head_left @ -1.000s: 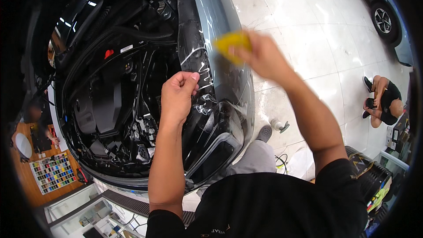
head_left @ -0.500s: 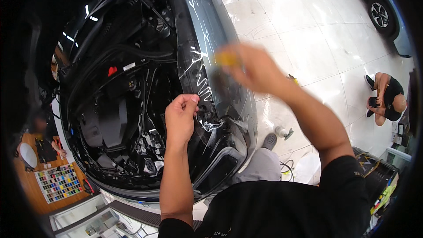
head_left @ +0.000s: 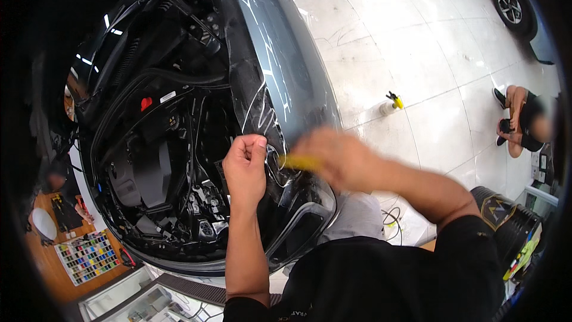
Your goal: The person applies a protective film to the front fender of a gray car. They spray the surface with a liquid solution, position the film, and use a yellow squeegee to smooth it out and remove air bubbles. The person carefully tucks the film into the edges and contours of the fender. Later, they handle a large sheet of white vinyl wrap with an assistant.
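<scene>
A grey-blue car fender (head_left: 292,71) runs beside the open engine bay (head_left: 143,173). Clear film (head_left: 262,116) lies wrinkled along the fender's inner edge, above the headlight (head_left: 301,226). My left hand (head_left: 245,164) is closed in a pinch at the film's edge, thumb against curled fingers. In my right hand (head_left: 345,158), blurred by motion, is a yellow squeegee (head_left: 298,162). Its blade is over the fender's front end, close to my left hand; whether it touches the film I cannot tell.
On the tiled floor to the right stands a yellow-topped spray bottle (head_left: 393,104). A person (head_left: 527,122) sits farther right, below another car's wheel (head_left: 510,6). A black drum (head_left: 506,217) is by my right elbow. At lower left is a board of colour samples (head_left: 87,257).
My right hand has swept the squeegee down the fender toward the headlight. The left hand keeps its pinch, and the film's folds beside it look fewer. The view has shifted slightly.
</scene>
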{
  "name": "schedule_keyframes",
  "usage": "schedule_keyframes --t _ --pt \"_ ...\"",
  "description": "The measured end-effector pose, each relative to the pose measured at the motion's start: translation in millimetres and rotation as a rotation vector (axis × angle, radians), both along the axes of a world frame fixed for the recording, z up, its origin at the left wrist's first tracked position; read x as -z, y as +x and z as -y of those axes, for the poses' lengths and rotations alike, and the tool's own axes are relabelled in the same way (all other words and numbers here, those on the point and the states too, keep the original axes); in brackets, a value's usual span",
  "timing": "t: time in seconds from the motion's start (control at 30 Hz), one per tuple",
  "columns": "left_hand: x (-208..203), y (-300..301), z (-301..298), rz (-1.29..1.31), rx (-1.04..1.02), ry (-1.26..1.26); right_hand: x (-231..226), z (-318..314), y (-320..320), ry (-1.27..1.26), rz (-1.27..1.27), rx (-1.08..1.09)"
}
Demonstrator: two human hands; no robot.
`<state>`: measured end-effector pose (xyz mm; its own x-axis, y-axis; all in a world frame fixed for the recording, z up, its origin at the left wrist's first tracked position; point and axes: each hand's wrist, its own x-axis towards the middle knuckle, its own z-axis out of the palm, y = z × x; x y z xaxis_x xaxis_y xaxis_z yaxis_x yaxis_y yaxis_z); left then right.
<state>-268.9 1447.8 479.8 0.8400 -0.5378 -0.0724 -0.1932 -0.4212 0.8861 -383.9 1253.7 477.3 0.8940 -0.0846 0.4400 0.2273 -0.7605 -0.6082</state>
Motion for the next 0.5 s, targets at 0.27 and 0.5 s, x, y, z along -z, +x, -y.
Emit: schedule_keyframes --t 0.27,0.5 --pt "16 8 2 -0.065 -0.001 -0.155 21 29 39 -0.174 0.086 0.206" --pt "20 8 -7 -0.122 -0.060 -0.255 55 -31 -58 0.280 -0.009 0.040"
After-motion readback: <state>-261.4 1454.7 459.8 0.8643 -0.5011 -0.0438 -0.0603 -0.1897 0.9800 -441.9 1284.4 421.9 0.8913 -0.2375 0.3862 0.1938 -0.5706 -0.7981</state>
